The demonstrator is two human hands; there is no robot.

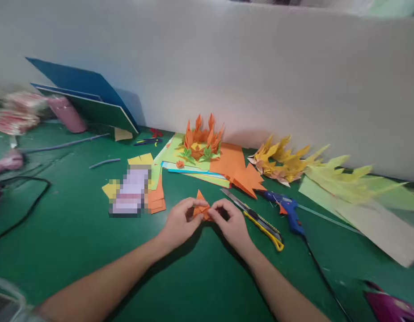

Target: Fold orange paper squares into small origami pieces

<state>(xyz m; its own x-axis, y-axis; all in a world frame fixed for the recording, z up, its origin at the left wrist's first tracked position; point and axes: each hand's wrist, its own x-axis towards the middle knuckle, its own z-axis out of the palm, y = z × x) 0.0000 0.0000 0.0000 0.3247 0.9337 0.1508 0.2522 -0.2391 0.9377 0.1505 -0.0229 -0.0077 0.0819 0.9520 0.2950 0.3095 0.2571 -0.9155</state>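
Note:
Between my two hands is a small piece of folded orange paper [200, 197], one pointed tip standing up above the fingers. My left hand [183, 218] pinches its left side, thumb against fingertips. On its right side my right hand [231, 220] pinches the paper in the same way. The fingers cover most of the folds. Just right of my right hand lies a yellow-handled utility knife [260, 223] with its blade out. Behind the hands stands an orange folded-paper crown shape [210, 138] with green and yellow pieces inside, on stacked coloured paper [223, 182].
To the right are a blue glue gun [289, 210] with a cord, yellow paper leaf shapes [277, 158] and pale sheets [381, 228]. On the left lie a blurred-out phone-like object [131, 190], orange paper strips [156, 200] and leaning blue boards [89, 89]. A white wall [207, 58] rises behind.

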